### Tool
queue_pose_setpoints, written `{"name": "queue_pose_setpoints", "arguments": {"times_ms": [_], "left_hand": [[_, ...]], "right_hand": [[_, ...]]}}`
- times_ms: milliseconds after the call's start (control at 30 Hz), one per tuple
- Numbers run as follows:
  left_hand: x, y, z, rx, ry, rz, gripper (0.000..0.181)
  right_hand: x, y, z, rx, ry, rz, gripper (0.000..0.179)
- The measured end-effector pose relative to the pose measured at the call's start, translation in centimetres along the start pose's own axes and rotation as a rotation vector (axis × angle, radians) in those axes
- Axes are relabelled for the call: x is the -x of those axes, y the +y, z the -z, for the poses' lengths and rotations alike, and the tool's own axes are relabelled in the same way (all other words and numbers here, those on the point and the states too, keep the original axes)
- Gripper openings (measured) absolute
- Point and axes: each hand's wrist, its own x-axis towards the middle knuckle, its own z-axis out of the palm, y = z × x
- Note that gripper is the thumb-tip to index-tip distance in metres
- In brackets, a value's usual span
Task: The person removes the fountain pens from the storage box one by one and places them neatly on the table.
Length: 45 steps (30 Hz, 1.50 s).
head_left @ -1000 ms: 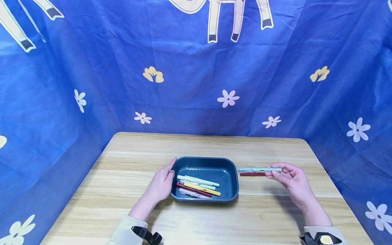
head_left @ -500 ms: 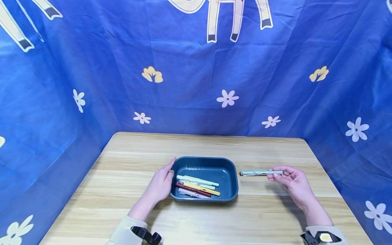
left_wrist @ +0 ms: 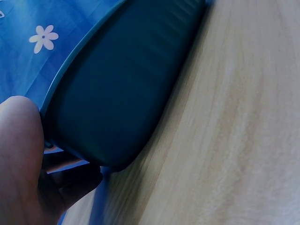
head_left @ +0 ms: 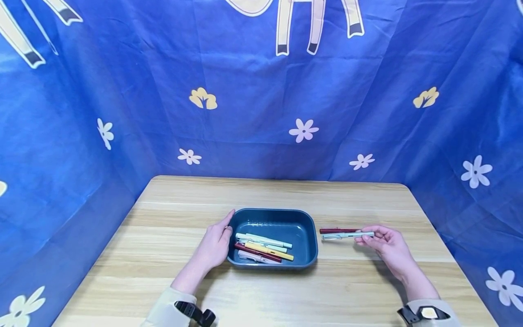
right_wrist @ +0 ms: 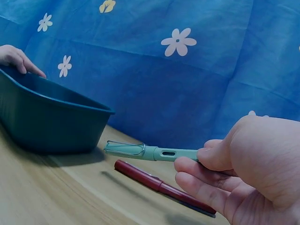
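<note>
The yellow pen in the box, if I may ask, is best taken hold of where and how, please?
I'd pinch the yellow pen across its barrel toward the right end, coming from above: it appears to lie on top, that end reaches past the dark red pen beside it, and the box has walls blocking low approaches.

Creased blue cloth (head_left: 245, 122) fills the head view's upper half, printed with white flowers (head_left: 304, 131), yellow plants (head_left: 203, 98) and, at top, pale animal legs (head_left: 284, 27). A wood-grain table (head_left: 278, 295) spans the lower centre.
</note>
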Motion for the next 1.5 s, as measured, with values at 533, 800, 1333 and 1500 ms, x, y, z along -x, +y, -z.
{"name": "queue_pose_setpoints", "arguments": {"times_ms": [533,800,1333,1500], "left_hand": [[-0.1,0.0,0.0,-0.005,0.008,-0.006,0.049],[-0.1,-0.1,-0.1,0.001,0.006,-0.005,0.050],[0.0,-0.3,-0.2,-0.001,0.007,0.003,0.050],[0.1,-0.2,-0.2,-0.002,0.013,-0.004,0.050]], "right_hand": [[-0.1,1.0,0.1,0.111,0.020,-0.040,0.032],[-0.3,1.3,0.3,0.192,0.027,-0.061,0.028],[-0.6,1.5,0.4,0.794,0.065,0.111,0.014],[-0.6,1.6,0.2,0.867,0.062,0.144,0.015]]}}
